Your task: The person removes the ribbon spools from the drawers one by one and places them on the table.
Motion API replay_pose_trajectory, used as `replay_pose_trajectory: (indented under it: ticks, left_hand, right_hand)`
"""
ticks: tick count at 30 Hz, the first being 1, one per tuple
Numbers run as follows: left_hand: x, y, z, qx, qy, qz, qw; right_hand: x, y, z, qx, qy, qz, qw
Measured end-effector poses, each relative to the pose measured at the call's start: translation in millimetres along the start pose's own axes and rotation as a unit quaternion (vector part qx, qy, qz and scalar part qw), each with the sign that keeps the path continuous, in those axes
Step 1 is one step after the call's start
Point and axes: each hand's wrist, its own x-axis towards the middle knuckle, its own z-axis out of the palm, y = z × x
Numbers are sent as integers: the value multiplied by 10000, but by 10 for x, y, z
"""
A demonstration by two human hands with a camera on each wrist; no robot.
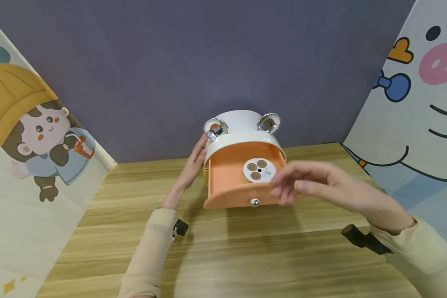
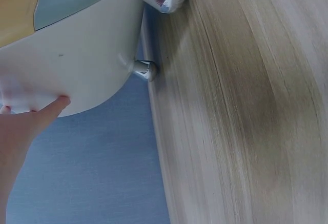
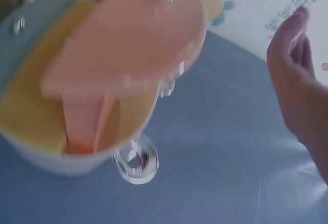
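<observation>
A white rounded drawer box [image 1: 242, 130] with two shiny silver ears stands at the back of the table. Its orange drawer [image 1: 223, 201] is pulled out, a silver knob [image 1: 255, 202] on its front. Inside the drawer lies a round white disc [image 1: 259, 170] with three brown circles and a dark centre spot. My left hand [image 1: 192, 169] rests along the box's left side; in the left wrist view its fingertips touch the white shell [image 2: 77, 75]. My right hand [image 1: 320, 182] hovers by the drawer's right front corner, fingers loosely bent and holding nothing.
The wooden tabletop [image 1: 208, 256] runs up to a grey-blue wall [image 1: 208, 62] behind the box. Cartoon-printed panels flank it, a child in a yellow hat [image 1: 18, 95] on the left and a pink-snouted figure [image 1: 439, 64] on the right. Silver feet [image 2: 146, 70] hold up the box.
</observation>
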Motion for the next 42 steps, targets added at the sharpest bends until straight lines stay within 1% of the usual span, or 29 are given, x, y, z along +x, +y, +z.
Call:
replay_pose_trajectory:
  ticks: [2, 3, 5, 7, 10, 12, 15, 16, 21, 23, 26, 33, 36, 42]
  left_hand:
    - [1, -4, -1, -31, 7, -36, 10000]
    - [1, -6, 0, -67, 15, -69, 10000]
    - [4, -13, -2, -125, 34, -134, 9998]
    - [19, -114, -2, -132, 66, -98, 9998]
    - [45, -260, 0, -67, 114, -44, 9999]
    - [64, -343, 1, 0, 141, -5, 9999]
    - [62, -298, 14, -20, 123, -108, 9999]
    - [53, -253, 18, -38, 104, -132, 9999]
    - [3, -35, 33, -71, 22, -157, 9999]
    - [-10, 5, 32, -35, 20, -157, 9999]
    - [-23, 13, 27, -22, 37, -145, 9999]
    - [-20, -15, 23, -66, 43, -108, 9999]
    - [-12, -27, 24, -85, 38, -98, 9999]
    - [-9, -37, 27, -113, 61, -75, 9999]
  right_hand:
    - [111, -3, -102, -598, 258, 221, 9976]
    - [170, 21, -150, -853, 317, 286, 9954]
    - [274, 89, -237, -1217, 365, 568, 9903]
    - [360, 179, -308, -1544, 316, 847, 9839]
    - [450, 297, -384, -2065, 52, 1176, 9713]
    - [495, 355, -409, -2494, -184, 1215, 9606]
    - [550, 423, -425, -2975, -537, 1141, 9464]
    - [565, 443, -426, -3090, -632, 1134, 9421]
    - [626, 532, -430, -3401, -913, 1066, 9298]
    - [646, 564, -432, -3475, -965, 1061, 9266]
    - [673, 614, -441, -3526, -1028, 1074, 9239]
    - [706, 671, -431, -3512, -1162, 1302, 9199]
    - [716, 683, -418, -3488, -1164, 1356, 9200]
    - [722, 706, -413, -3621, -1138, 1355, 9152]
